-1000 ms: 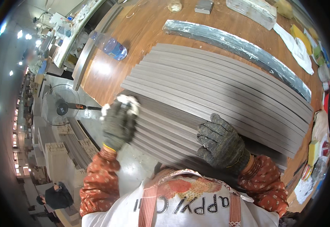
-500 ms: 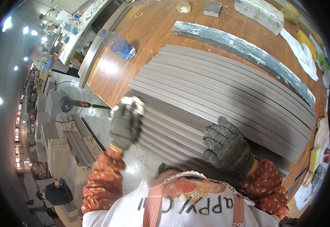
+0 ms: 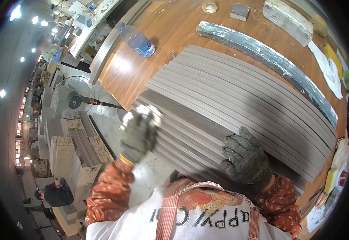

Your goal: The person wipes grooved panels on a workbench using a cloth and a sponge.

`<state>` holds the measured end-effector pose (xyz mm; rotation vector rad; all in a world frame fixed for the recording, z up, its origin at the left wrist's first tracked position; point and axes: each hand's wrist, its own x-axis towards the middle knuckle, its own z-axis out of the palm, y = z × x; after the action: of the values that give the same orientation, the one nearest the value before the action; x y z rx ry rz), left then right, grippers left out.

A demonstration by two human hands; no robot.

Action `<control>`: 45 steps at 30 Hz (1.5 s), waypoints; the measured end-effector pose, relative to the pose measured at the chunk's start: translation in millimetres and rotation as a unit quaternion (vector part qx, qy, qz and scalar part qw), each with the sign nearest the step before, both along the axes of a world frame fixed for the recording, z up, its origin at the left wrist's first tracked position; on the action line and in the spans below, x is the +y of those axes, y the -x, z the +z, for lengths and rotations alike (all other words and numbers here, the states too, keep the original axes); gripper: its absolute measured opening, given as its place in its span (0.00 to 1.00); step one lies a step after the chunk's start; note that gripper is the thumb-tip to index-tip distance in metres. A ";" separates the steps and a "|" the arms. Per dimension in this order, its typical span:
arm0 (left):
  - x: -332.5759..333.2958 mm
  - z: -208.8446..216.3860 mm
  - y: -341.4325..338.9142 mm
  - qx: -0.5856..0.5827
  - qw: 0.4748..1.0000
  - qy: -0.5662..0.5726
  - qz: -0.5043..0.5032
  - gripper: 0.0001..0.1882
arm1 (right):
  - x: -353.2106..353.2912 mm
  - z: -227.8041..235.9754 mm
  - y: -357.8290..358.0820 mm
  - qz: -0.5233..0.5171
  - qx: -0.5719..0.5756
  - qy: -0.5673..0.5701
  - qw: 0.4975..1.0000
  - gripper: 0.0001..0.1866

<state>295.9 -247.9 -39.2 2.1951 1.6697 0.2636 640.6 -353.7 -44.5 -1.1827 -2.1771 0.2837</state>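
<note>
Long grey-brown strips lie side by side in two groups before me. The farther group (image 3: 238, 92) rests on a brown wooden table (image 3: 116, 80); the nearer group (image 3: 182, 136) reaches toward my body. My left hand (image 3: 139, 134), in a dark glove with white fingertips, is at the left ends of the nearer strips. Motion smears its fingers, so its grip does not show clearly. My right hand (image 3: 248, 160), also in a dark knitted glove, lies on the nearer strips toward their right part, fingers stretched out and thumb apart.
Beyond the strips lies a paint-smeared grey bar (image 3: 262, 52). A plastic bottle (image 3: 142, 45) lies at the table's far left. Small grey block (image 3: 239, 12), white cloth (image 3: 326, 68) and yellow sponge (image 3: 331, 180) sit around. A fan (image 3: 73, 100) and stacked boards (image 3: 76, 156) stand left; a person (image 3: 56, 192) is farther off.
The whole view has shifted a little, moving the table and strips rightward in the picture. My left hand sits slightly nearer to me along the strip ends. My right hand stays on the strips.
</note>
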 end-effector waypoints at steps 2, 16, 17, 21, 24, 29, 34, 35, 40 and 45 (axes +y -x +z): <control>27.6 1.6 30.6 -0.111 0.989 0.012 0.099 0.26 | -0.1 3.5 1.7 -0.003 -0.015 -0.024 1.000 0.15; -15.5 22.2 -20.3 -0.142 0.976 0.134 0.094 0.25 | -2.9 -3.1 -1.1 -0.019 -0.053 0.001 0.998 0.15; 0.8 15.3 6.8 0.029 0.998 -0.055 0.022 0.23 | -2.6 -0.7 0.3 -0.016 -0.051 -0.005 0.999 0.15; 44.5 36.5 24.9 -0.162 0.952 0.079 0.250 0.18 | -0.7 2.1 -3.1 -0.004 -0.048 -0.024 0.999 0.15; 34.3 18.9 37.7 0.048 0.957 -0.263 0.110 0.17 | 1.8 -0.3 0.7 0.012 -0.036 -0.006 0.999 0.15; -26.9 22.5 -98.3 0.065 0.905 -0.357 -0.221 0.26 | -0.2 3.9 1.8 -0.004 -0.031 0.007 0.999 0.15; -34.4 -27.2 -97.5 -0.043 0.948 -0.176 -0.261 0.28 | 1.1 -0.1 -4.1 0.001 -0.043 -0.036 0.998 0.15; -19.4 1.5 -89.7 0.084 0.927 -0.242 -0.272 0.26 | 2.1 -5.7 -0.8 0.010 -0.020 -0.019 1.000 0.15; 65.6 7.4 5.7 0.079 0.984 -0.151 -0.044 0.21 | -0.4 6.2 -3.5 -0.004 -0.008 -0.001 1.000 0.13; 102.2 18.3 2.1 0.060 0.965 -0.256 0.001 0.17 | 2.2 -4.4 -5.5 0.031 -0.012 -0.009 0.999 0.15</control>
<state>293.8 -145.6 -20.9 2.6207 1.8251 0.6364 646.1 -351.5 -48.9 -1.1152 -2.2359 0.2768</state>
